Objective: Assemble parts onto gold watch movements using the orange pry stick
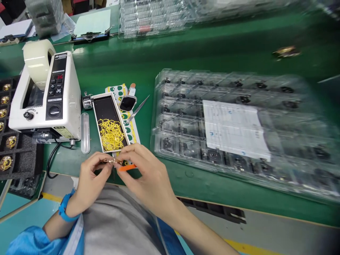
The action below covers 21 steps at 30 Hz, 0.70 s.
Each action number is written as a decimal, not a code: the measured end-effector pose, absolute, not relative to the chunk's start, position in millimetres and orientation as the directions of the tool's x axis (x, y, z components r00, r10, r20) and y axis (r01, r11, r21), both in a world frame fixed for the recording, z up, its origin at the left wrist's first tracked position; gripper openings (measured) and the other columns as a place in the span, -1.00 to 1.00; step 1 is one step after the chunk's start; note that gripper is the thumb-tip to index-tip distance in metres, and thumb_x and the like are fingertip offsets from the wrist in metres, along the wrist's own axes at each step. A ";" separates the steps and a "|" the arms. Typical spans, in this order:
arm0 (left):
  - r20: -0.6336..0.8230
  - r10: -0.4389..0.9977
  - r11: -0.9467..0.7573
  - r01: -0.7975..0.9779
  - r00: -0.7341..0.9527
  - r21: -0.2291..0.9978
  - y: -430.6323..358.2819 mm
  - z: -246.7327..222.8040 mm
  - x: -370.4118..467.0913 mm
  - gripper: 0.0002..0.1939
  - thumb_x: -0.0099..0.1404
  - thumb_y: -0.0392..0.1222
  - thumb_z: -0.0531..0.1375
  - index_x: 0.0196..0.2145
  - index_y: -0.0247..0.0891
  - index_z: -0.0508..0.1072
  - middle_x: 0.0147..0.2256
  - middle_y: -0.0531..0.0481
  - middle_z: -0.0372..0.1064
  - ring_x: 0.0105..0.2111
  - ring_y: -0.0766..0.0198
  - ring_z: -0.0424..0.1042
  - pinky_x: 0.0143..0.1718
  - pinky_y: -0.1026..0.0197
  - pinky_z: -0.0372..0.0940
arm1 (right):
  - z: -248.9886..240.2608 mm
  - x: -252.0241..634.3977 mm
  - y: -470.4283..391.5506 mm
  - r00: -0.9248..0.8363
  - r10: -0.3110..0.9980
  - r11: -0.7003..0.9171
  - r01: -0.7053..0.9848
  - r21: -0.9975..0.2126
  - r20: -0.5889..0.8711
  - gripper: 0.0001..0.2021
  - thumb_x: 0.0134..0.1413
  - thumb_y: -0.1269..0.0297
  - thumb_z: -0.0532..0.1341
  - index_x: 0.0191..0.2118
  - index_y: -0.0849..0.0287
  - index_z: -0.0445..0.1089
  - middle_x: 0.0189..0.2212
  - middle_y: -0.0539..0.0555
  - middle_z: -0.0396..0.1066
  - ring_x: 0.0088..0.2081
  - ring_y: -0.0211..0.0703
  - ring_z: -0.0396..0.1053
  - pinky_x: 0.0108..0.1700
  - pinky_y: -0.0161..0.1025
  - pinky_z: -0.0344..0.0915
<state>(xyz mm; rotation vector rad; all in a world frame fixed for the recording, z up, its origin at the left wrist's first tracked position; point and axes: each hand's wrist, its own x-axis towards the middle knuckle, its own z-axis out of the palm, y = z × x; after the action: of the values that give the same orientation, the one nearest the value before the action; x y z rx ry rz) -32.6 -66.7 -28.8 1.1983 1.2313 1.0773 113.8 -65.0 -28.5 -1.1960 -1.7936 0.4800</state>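
Close together at the near edge of the green table, both hands pinch a small copper-coloured metal part [113, 160]. My left hand [92, 177], with a blue band at the wrist, holds its left end between thumb and fingers. My right hand [148, 175] is closed at its right end, and an orange strip [127, 167] sticks out between the fingers. Just beyond the hands, a white-rimmed black box [105, 108] holds a tangle of thin yellow rings [111, 135]. The fingers partly hide the small part.
A white tape dispenser [71, 88] stands left, beside a black foam tray [26, 156] of round gold parts. Tweezers [138, 109] and a small square-faced device [128, 103] lie beyond the box. Stacked clear plastic trays [183, 141] with a paper sheet [235, 129] fill the right.
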 end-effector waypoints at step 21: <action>-0.218 0.973 0.232 -0.314 0.080 0.920 -87.5 -22.3 -22.6 -0.80 0.23 -0.12 0.39 -0.23 -0.24 0.55 -0.38 0.04 0.60 -0.39 0.36 0.57 -0.31 0.42 0.49 | -42.3 116.0 -79.4 -0.182 0.642 0.627 0.683 -0.374 0.744 -0.83 0.19 0.58 0.23 -0.13 0.27 0.38 -0.33 0.21 0.60 -0.40 -0.13 0.50 -0.39 -0.25 0.41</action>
<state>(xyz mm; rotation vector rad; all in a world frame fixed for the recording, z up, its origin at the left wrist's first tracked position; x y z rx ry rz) -22.6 -87.5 -22.3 0.8249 1.0380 1.1474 116.0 -79.4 -42.3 -1.0553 -1.8816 -0.0523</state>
